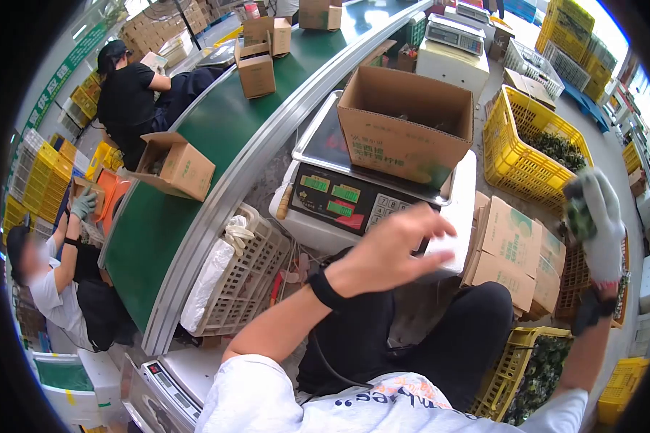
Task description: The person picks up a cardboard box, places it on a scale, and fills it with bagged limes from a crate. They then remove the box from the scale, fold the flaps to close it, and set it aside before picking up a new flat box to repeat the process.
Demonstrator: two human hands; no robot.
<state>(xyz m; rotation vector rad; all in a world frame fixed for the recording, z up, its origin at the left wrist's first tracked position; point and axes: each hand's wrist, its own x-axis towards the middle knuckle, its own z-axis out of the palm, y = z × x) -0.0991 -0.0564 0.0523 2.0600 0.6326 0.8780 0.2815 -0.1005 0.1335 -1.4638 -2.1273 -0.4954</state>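
Note:
My bare left hand (397, 249) hovers in front of the weighing scale (343, 202), its fingers apart and slightly curled, with nothing in them. An open cardboard box (404, 148) stands on the scale's metal plate. Its inside is dark, with some contents hard to make out. On the right, my right hand (601, 224) wears a pale glove and is raised near a yellow crate (509, 155). Its fingers are closed on a dark green item (579, 211), partly blurred. Flattened cardboard boxes (509, 249) lean beside the scale.
A green conveyor belt (231, 119) with several cardboard boxes runs along the left, and two people sit beyond it. A white basket (242, 278) stands beside the belt. Near my right forearm is another yellow crate (509, 368) of green items. More scales stand behind.

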